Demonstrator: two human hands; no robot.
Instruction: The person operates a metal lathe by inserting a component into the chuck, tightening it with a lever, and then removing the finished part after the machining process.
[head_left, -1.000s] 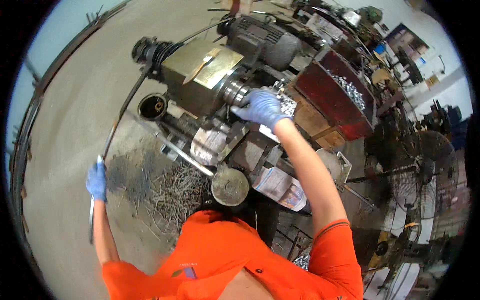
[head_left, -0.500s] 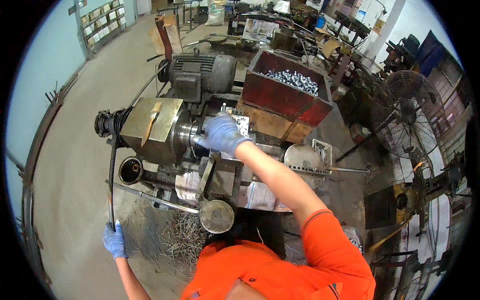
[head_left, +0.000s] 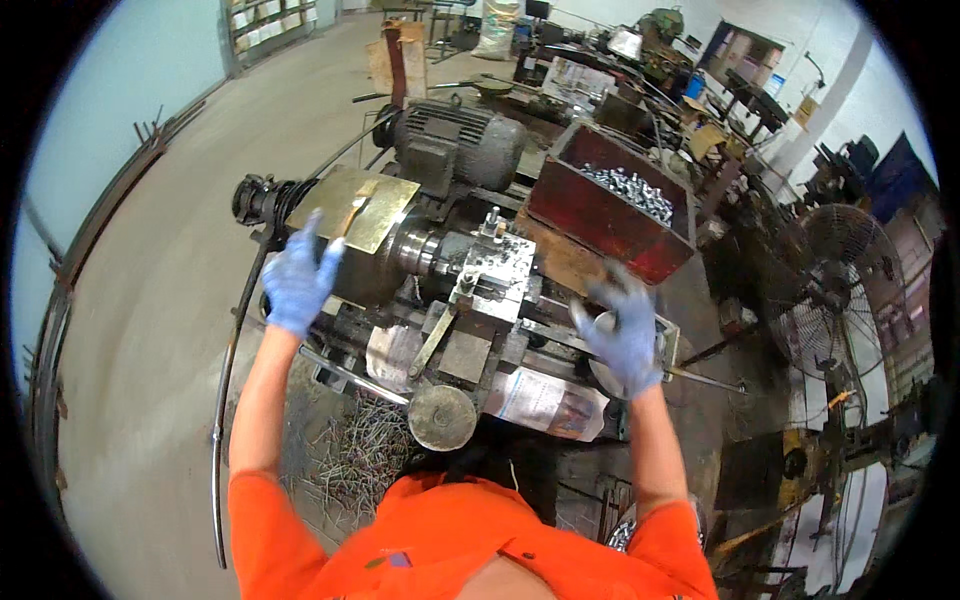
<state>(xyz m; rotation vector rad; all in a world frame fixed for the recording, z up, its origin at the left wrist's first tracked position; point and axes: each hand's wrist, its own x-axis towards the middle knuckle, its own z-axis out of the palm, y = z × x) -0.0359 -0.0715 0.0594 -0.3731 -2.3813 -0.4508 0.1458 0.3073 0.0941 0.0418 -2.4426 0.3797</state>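
Motor (head_left: 458,148) and red box (head_left: 588,212) stand behind the lathe (head_left: 503,278).

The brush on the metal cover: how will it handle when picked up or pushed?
The brush probably feels light, being slim compared with the left hand. Its wooden-looking handle should stay stiff. Lying flat on the smooth-looking metal cover, it would likely slide rather than roll.

Metal workshop | lathe (head_left: 505,275) | motor (head_left: 458,145) | bin (head_left: 600,222) of metal parts (head_left: 630,188) | shavings (head_left: 365,455)
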